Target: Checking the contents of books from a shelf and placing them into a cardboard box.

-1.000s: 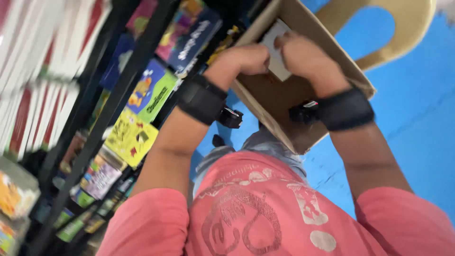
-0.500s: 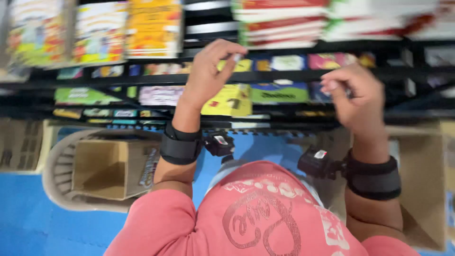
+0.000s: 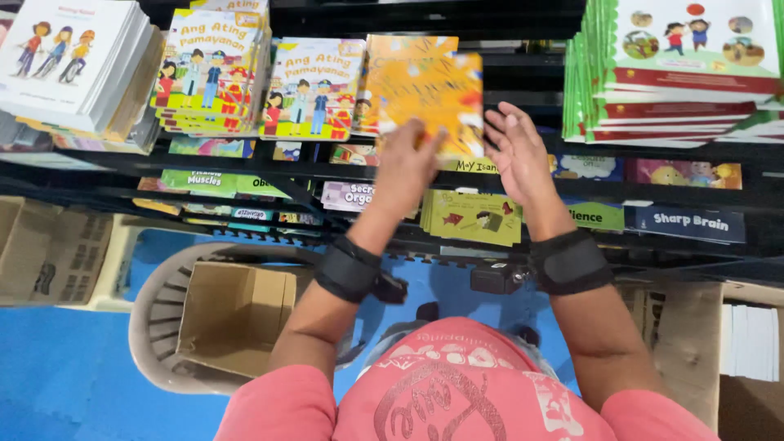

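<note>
Both my hands are raised to a black shelf rack full of children's books. My left hand grips the lower left edge of an orange book that lies on top of a stack. My right hand presses its open palm and spread fingers against that book's right edge. Both wrists wear black bands. A pink printed shirt fills the bottom of the view.
Stacks of picture books lie left of the orange one, green-edged books to the right, and more books on lower shelves. An open cardboard box sits on a beige plastic chair over a blue floor. Another box with white books stands at right.
The view has swung up to the top shelf. Both hands rose from the lower shelf and came together on the orange book, the left one taking hold of it.
</note>
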